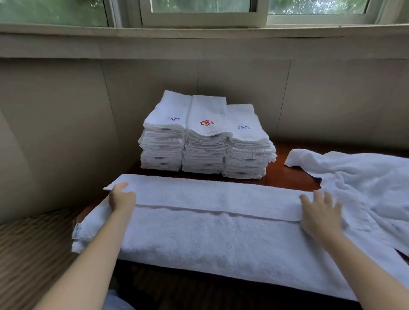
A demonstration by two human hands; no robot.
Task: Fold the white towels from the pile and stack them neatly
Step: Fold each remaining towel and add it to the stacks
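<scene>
A person folds a long white towel [210,227] on a reddish-brown tabletop [277,173] below a window [199,6], with 3 stacks of folded towels [206,136] standing side by side just beyond the towel's far edge.

The towel lies crosswise in front of the person, its long axis running left to right. Its far strip is already turned over toward the person, leaving a lengthwise hem line across the middle. The left hand [121,197] sits at the towel's left end, its fingers curled around the edge of the folded layer and gripping it. The right hand [321,211] lies at the towel's right end with fingers [318,196] spread and straight, pressing flat on the cloth and gripping nothing.

Each hand is placed at 1 end of the long axis, so neither is nearer the towel than the other. The likely next move is a second lengthwise fold or bringing 1 end across to the other, and either depends on both ends staying level along that axis.

The pile of unfolded towels [369,183] lies to the right of the towel, touching or overlapping its right end beside the right hand. A ribbed woven surface [26,248] lies to the left of the towel, lower than the tabletop.
</scene>
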